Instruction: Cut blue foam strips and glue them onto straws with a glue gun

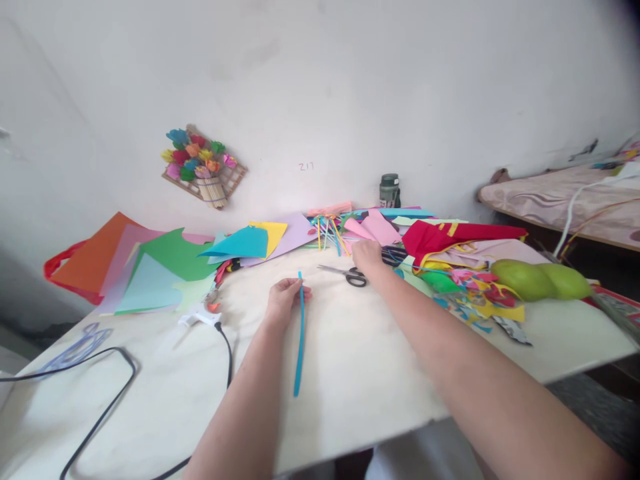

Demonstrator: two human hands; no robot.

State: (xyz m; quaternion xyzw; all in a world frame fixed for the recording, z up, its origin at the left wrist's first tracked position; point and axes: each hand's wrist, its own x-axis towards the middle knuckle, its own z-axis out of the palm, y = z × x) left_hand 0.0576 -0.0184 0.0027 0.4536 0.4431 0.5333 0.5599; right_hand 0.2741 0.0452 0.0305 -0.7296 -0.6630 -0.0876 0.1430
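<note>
A long narrow blue paper strip is pinched between the thumb and fingers of my left hand, its lower end hanging toward me over the table. My right hand reaches to the back of the table, beside a pink paper piece and the papers heaped there. Its fingers are hidden behind the back of the hand, so any hold does not show. Just in front of it lie scissors with black handles, blades pointing left. Several thin coloured sticks or strips stand in a bunch to its left.
Coloured paper sheets lie at left, near a white glue gun with a black cord. Paper scraps, green fruit-like objects and red cloth are at right. A dark bottle stands by the wall.
</note>
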